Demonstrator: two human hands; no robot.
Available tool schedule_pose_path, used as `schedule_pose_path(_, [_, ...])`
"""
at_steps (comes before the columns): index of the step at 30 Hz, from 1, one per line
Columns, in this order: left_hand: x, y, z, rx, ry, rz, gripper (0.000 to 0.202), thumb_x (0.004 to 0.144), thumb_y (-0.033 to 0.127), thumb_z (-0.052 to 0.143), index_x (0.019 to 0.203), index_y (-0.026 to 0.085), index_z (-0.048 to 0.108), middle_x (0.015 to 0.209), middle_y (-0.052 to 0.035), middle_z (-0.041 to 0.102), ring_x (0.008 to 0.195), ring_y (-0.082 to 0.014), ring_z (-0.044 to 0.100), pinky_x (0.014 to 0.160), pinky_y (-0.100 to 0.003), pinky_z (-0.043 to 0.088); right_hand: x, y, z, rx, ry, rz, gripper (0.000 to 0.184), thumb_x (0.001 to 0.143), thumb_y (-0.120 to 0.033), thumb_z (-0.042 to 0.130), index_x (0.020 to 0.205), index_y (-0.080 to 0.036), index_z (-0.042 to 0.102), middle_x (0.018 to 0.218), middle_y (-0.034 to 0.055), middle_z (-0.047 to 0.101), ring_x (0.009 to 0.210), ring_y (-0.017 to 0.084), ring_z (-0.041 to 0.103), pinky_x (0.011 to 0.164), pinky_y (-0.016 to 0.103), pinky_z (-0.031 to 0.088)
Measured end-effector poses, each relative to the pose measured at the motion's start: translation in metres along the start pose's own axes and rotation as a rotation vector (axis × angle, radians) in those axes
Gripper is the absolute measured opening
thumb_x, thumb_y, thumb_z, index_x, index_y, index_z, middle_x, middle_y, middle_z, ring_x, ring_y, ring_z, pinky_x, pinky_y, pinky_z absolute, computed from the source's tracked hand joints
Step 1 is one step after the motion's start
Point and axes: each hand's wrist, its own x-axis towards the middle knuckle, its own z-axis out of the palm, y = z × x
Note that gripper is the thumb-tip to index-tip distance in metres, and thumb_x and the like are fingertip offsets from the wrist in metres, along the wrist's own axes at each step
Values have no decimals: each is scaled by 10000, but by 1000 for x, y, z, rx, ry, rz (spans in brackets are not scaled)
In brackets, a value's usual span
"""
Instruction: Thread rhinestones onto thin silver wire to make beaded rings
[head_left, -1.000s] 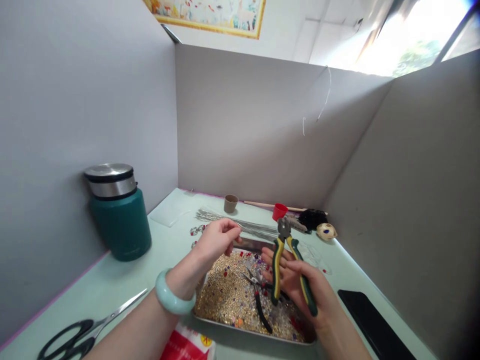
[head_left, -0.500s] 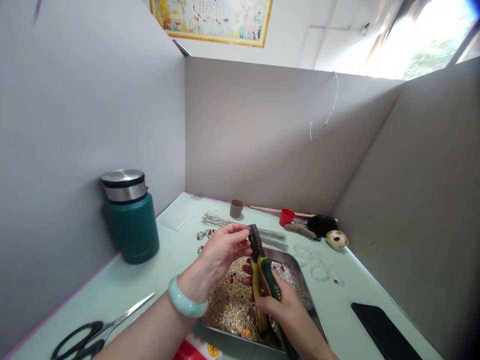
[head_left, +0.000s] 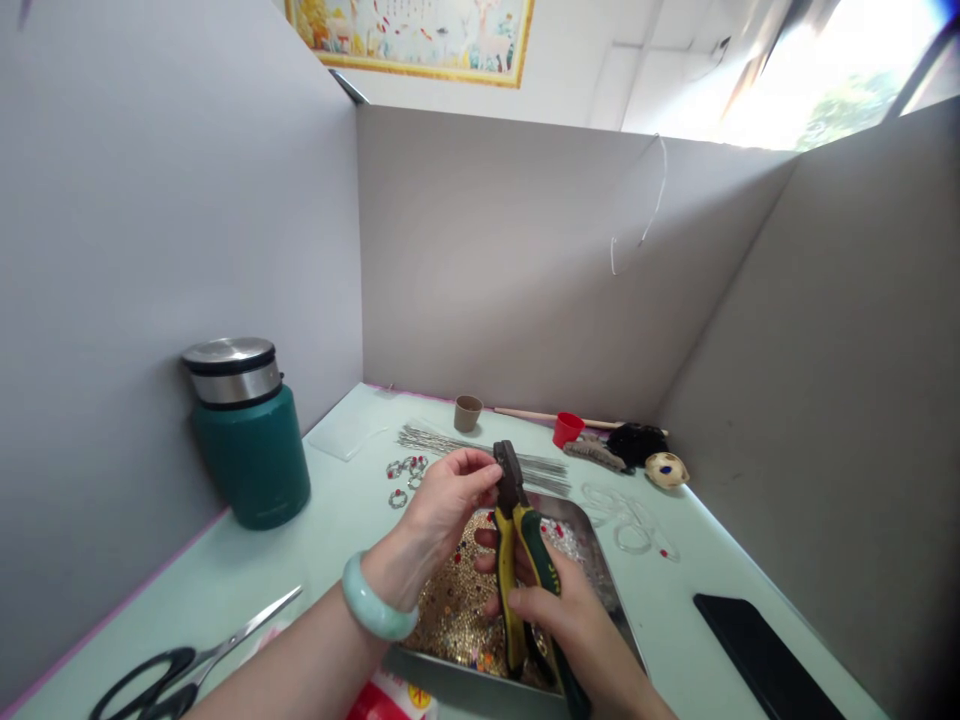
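Note:
My right hand is wrapped round the yellow and green handles of a pair of pliers, whose dark jaws point away from me. At the jaws, my left hand pinches with thumb and forefinger; whatever sits between the fingertips is too small to make out. A pale green bangle circles the left wrist. Both hands are over a metal tray of gold and clear beads. Small beaded rings lie left of the hands, and a bundle of thin wires lies behind them.
A green flask and black-handled scissors are on the left. At the back stand a brown cup and a red cup. Clear cord and a black phone-like slab lie right. Grey partitions enclose the table.
The view has shifted slightly, so most things appear a little further left. The pliers stand somewhat more upright beside the left fingertips, and more of the beaded rings shows.

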Motion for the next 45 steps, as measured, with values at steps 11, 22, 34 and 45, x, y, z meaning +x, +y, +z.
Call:
schedule_pose_path(11, [-1,-4,5,-50,-104,-35,192,767,312,623,838,164,523,689,15,503,408,-54,403,336,-194,245,0,-1,-2,-18,-25,-15,368,658,-135,603,1025,-167,614,965,59,640,768,185,593,676,294,454])
schedule_pose_path(22, [-1,-7,6,-1,-41,150,141,749,248,652,791,146,564,723,-13,553,621,-91,496,554,-210,393,-1,-1,-3,21,-56,-21,306,696,-145,597,1001,-156,597,881,36,614,607,116,549,599,259,415])
schedule_pose_path(34, [-4,-5,12,253,150,280,117,756,249,613,811,167,549,777,-15,581,707,-132,538,629,-249,433,-4,-8,2,2,-41,-27,260,686,-211,636,940,-176,600,894,33,607,652,142,553,631,272,426])
schedule_pose_path(45, [-5,5,11,280,25,266,70,789,207,576,842,175,543,771,-7,558,642,-110,494,571,-236,390,-5,-7,-7,10,-49,0,247,724,-216,629,961,-156,589,799,18,585,599,118,538,586,261,425])
